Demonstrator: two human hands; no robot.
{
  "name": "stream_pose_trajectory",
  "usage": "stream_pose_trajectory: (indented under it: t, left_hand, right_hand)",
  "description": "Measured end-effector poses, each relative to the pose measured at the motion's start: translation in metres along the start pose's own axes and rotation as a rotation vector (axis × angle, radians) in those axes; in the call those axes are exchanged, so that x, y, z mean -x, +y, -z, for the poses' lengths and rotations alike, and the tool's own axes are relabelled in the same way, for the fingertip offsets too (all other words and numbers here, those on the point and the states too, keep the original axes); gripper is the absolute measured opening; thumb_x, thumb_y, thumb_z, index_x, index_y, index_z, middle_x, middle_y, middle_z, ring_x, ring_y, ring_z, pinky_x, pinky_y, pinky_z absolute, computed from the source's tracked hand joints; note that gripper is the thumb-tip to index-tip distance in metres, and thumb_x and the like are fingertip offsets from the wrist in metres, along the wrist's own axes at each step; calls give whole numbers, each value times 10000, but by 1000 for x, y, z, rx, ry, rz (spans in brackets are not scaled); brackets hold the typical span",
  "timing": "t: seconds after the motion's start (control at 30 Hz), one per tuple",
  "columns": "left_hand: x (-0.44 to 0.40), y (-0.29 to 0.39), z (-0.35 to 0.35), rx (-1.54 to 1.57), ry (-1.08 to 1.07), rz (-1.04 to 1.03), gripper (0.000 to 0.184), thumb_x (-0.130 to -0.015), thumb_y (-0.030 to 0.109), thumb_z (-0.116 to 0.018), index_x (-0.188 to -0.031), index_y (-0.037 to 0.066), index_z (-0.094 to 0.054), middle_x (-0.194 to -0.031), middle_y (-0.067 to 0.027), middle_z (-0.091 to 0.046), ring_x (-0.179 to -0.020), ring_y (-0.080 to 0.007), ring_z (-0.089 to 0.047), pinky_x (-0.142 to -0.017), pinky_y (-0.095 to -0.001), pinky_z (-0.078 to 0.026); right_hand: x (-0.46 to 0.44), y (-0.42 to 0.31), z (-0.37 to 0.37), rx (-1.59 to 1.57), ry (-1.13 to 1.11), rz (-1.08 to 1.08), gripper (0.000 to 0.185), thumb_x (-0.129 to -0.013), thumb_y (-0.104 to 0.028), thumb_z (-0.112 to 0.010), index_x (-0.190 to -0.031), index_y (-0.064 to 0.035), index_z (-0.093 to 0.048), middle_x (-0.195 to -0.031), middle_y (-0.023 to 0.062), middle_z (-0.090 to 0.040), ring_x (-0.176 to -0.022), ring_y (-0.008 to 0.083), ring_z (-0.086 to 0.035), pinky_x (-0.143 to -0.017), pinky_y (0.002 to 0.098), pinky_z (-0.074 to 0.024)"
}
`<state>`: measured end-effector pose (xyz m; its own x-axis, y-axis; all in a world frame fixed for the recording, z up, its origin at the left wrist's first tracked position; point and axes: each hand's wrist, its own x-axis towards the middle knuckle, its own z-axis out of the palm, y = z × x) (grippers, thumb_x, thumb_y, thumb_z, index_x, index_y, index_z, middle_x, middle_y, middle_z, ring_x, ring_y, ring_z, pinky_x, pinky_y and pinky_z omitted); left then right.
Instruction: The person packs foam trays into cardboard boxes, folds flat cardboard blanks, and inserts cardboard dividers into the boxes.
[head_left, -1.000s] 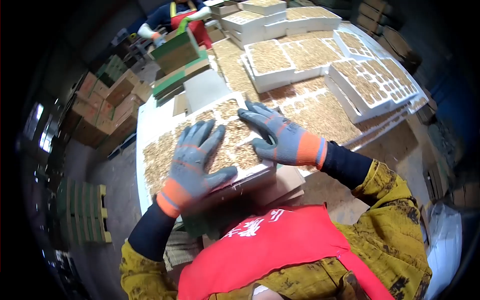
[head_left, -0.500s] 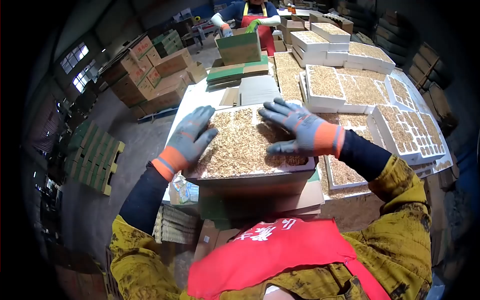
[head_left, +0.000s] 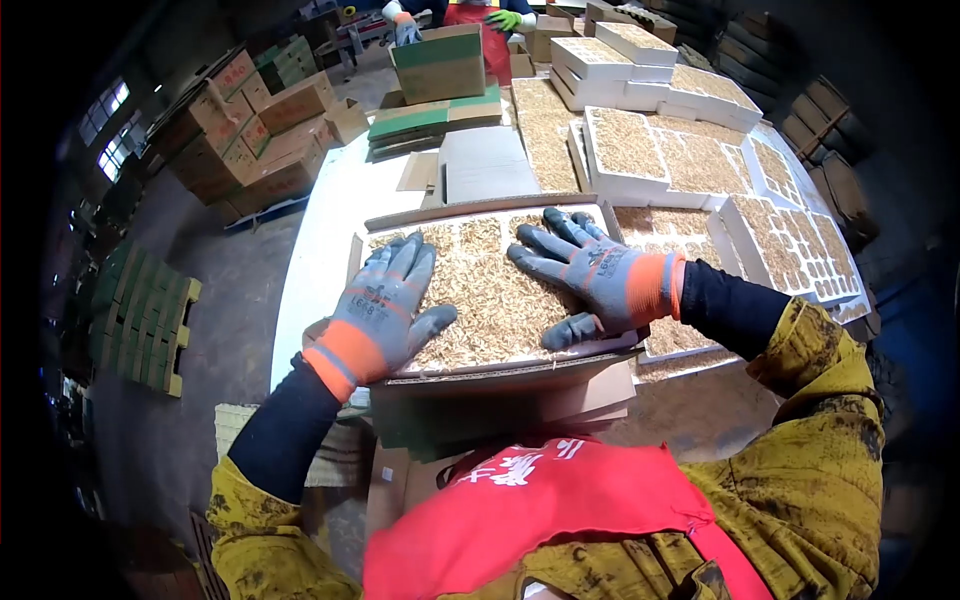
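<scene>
Resting flat on a white foam tray (head_left: 490,363) of tan flakes (head_left: 490,300), our left hand (head_left: 375,310) and right hand (head_left: 600,275) keep their fingers spread, gripping nothing. The tray lies inside an open carton (head_left: 470,208) before us; a cardboard edge now shows behind it that was not visible half a second ago, so we judge it sits deeper. Beyond, our white worktop (head_left: 320,240) carries a grey sheet (head_left: 485,165), flattened cartons (head_left: 430,122) and more foam trays (head_left: 640,190). Across from us, a red-aproned person (head_left: 485,45) stands by another carton (head_left: 440,65); stacked boxes (head_left: 265,150) line the floor (head_left: 230,280).
</scene>
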<state>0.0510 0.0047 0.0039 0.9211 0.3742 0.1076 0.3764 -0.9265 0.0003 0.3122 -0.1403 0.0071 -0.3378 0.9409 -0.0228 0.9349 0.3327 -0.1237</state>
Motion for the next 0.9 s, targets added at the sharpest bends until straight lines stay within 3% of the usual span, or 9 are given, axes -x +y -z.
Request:
stream_pose_trajectory:
  t: [0.23,0.33,0.37,0.47,0.5,0.53,0.6,0.7,0.9]
  left_hand:
    - [-5,-2,-22,-25,-27,35,705,-909,397,-588,-1403,-57,-372,-1447,-286,-370,-1343,-424,-360,-1134,-450,-278]
    - [0,-3,-24,-19,-7,17,708,-908,400,-591,-1401,-59,-368,-1448,-298,-359,-1337,-436,-361,-1127,-447,-283]
    - [4,-4,-24,-1,-19,-5,712,-910,404,-588,-1406,-54,-364,-1450,-300,-356,-1334,-436,-363,-1126,-440,-286]
    - [7,-1,17,58,-140,-30,720,-909,428,-590,-1422,-23,-363,-1451,-279,-367,-1333,-417,-372,-1121,-412,-297]
    - [9,-8,24,70,-201,-31,747,-879,479,-617,-1415,5,-402,-1458,-250,-379,-1345,-392,-371,-1122,-394,-298]
    - [15,-15,30,59,-133,-80,732,-811,501,-685,-1342,32,-500,-1358,-207,-488,-1261,-370,-461,-1051,-394,-379]
    - [15,-7,65,-4,-361,-11,647,-730,483,-755,-1185,51,-599,-1130,-155,-598,-1076,-340,-569,-917,-401,-461]
    - [12,-29,53,57,-287,-124,532,-684,426,-789,-1030,60,-619,-935,-113,-604,-910,-319,-599,-797,-402,-483]
    - [7,-37,40,159,-215,-90,453,-680,384,-782,-945,63,-603,-900,-116,-599,-873,-323,-598,-764,-398,-479]
  right_hand:
    - [-7,-8,-6,69,-110,-90,1092,-741,-743,-602,-1519,-79,-218,-1556,261,-171,-1415,525,-118,-1130,614,-172]
    - [-2,-7,-6,55,-66,-51,1040,-764,-674,-643,-1512,-77,-237,-1545,258,-210,-1421,502,-137,-1151,556,-184]
    - [0,-8,-6,33,-18,-55,982,-768,-626,-674,-1486,-66,-304,-1526,250,-264,-1414,476,-195,-1156,527,-199]
    - [3,-7,0,50,54,25,989,-724,-681,-678,-1445,-72,-385,-1484,215,-351,-1375,433,-295,-1115,521,-295]
    - [5,-10,3,6,140,76,907,-720,-594,-735,-1407,-76,-447,-1430,212,-419,-1328,401,-378,-1095,478,-343]
    - [8,-19,17,-21,127,46,828,-702,-502,-784,-1359,-87,-496,-1313,196,-514,-1208,386,-498,-1014,455,-422]
    - [7,-24,27,46,78,23,681,-692,-415,-807,-1233,-82,-563,-1153,171,-581,-1056,375,-580,-898,447,-478]
    - [-5,-26,33,-63,38,22,541,-689,-346,-815,-1095,-72,-585,-1029,153,-595,-960,359,-604,-819,436,-490]
    - [-26,-12,24,-201,16,-11,454,-711,-310,-800,-1038,-68,-598,-999,151,-610,-973,353,-603,-836,422,-482]
